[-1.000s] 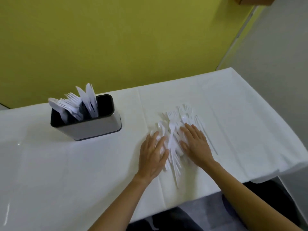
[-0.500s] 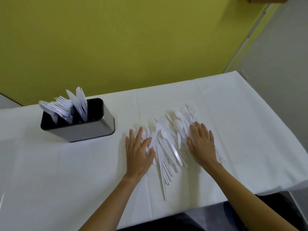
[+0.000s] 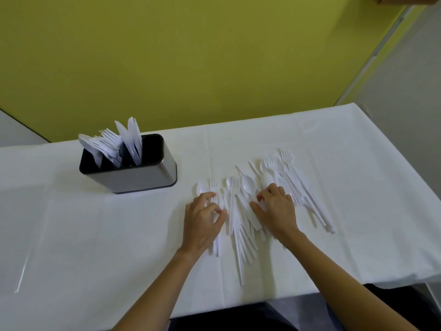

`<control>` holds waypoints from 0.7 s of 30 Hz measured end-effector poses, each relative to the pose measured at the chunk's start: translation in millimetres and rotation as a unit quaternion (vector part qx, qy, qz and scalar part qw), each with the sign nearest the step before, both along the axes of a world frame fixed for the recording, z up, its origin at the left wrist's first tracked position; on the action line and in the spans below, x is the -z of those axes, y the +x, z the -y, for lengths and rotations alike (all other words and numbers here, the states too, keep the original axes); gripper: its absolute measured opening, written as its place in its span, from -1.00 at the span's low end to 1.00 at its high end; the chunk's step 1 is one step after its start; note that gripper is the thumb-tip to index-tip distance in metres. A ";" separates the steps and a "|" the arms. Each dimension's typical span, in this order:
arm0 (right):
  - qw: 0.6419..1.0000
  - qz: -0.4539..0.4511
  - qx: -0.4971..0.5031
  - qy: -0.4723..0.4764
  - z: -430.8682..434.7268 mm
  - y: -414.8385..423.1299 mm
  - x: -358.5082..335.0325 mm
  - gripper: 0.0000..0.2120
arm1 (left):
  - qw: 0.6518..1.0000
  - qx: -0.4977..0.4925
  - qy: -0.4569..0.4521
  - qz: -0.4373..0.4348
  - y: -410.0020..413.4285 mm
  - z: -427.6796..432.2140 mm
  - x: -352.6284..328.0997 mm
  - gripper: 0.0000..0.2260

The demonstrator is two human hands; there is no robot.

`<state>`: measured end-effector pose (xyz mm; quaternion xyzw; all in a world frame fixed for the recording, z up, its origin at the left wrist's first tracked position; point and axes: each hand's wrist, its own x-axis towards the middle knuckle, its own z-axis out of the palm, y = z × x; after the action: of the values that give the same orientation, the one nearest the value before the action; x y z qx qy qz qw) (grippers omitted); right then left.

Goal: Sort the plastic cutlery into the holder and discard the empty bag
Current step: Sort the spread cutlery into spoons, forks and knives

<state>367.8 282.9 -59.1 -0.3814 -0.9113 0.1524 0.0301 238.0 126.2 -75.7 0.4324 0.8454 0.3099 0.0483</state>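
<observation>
Plastic cutlery [image 3: 248, 185] lies fanned out on the white-covered table [image 3: 95, 235], right of centre in my feed: spoons and forks with their heads toward the top of the frame and the handles running down toward the lower edge. The longest handle reaches down almost to the near edge of the table.

Both hands are on the spread. The left hand [image 3: 204, 220] sits over its left edge, and its fingers [image 3: 210, 195] are bent, with thumb and forefinger drawn together on a few pieces there. Some handles stick out from under the palm toward the bottom of the frame. The right hand [image 3: 278, 211] rests on the middle of the spread with knuckles raised and fingers [image 3: 261, 198] curled, tips down on the pile. From here I cannot tell whether it grips any piece or only presses on them.

Up and to the left, well apart from the pile, stands the holder [image 3: 133, 177], a grey oblong box with a dark inner rim. Upright pieces [image 3: 112, 146], white forks, knives and spoons, stand in its left and middle part, heads up.

Behind the table a yellow-green wall [image 3: 191, 56] fills the top of the frame.
</observation>
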 end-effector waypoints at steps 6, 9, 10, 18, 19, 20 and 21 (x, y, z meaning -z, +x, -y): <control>0.980 -0.121 0.098 -0.123 -8.0 11.4 -13.2 -0.82 | 0.983 -0.165 0.023 0.083 -11.9 -2.9 -4.8 -0.83; 0.962 -0.166 0.130 -0.172 -14.4 18.8 -23.3 -0.91 | 0.950 -0.252 -0.004 0.187 -20.0 -9.4 -6.6 -0.70; 0.956 -0.178 0.140 -0.185 -16.3 20.2 -25.1 -0.96 | 0.943 -0.264 -0.021 0.202 -23.4 -11.8 -6.7 -0.67; 0.920 -0.229 0.198 -0.250 -18.3 24.0 -25.0 -0.91 | 0.937 -0.272 -0.090 0.200 -38.4 -24.9 -6.9 -0.84; 0.920 -0.226 0.201 -0.248 -18.6 23.6 -24.7 -0.90 | 0.933 -0.281 -0.067 0.215 -38.2 -24.2 -8.0 -0.87; 0.923 -0.219 0.203 -0.243 -19.3 23.9 -24.1 -0.89 | 0.927 -0.288 -0.039 0.236 -37.0 -23.2 -10.3 -0.88; 0.926 -0.211 0.205 -0.237 -20.3 24.1 -23.3 -0.88 | 0.922 -0.290 -0.010 0.257 -35.4 -23.0 -13.0 -0.89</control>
<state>391.9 303.3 -35.8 -0.5150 -0.7231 0.4313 0.1611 202.6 149.2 -62.7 0.0736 0.8955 0.4020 0.1763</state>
